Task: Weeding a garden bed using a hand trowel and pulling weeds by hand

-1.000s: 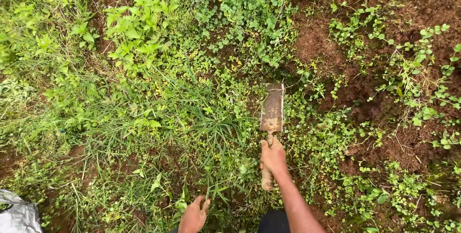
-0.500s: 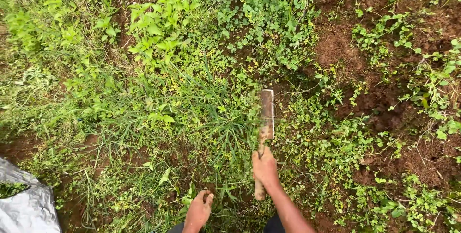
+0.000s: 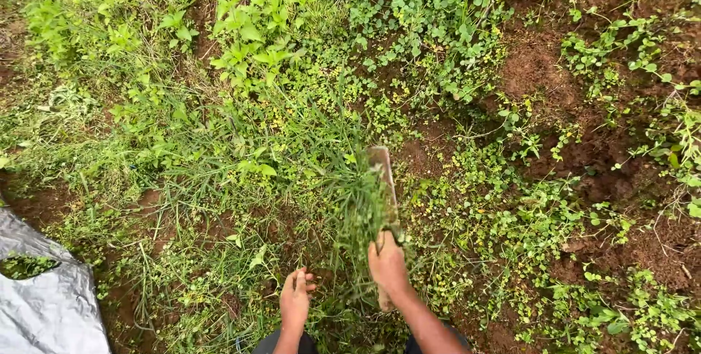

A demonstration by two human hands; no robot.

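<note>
One trowel (image 3: pixel 383 179) w/in R-hand fingers (image 3: pixel 385 260)

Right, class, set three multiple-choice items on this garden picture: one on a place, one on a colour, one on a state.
1. Where does the sack lie?
A lower left
B upper right
C centre

2. What colour is the sack?
A red
B grey
C yellow

3. What is the right hand doing?
A resting open on the soil
B gripping the handle of the trowel
C holding the sack

Key: 1 A, it lies at the lower left edge. 2 B, its plastic looks silvery grey. 3 B, the fingers wrap the handle, the blade among the grass; the left hand holds nothing.
</note>
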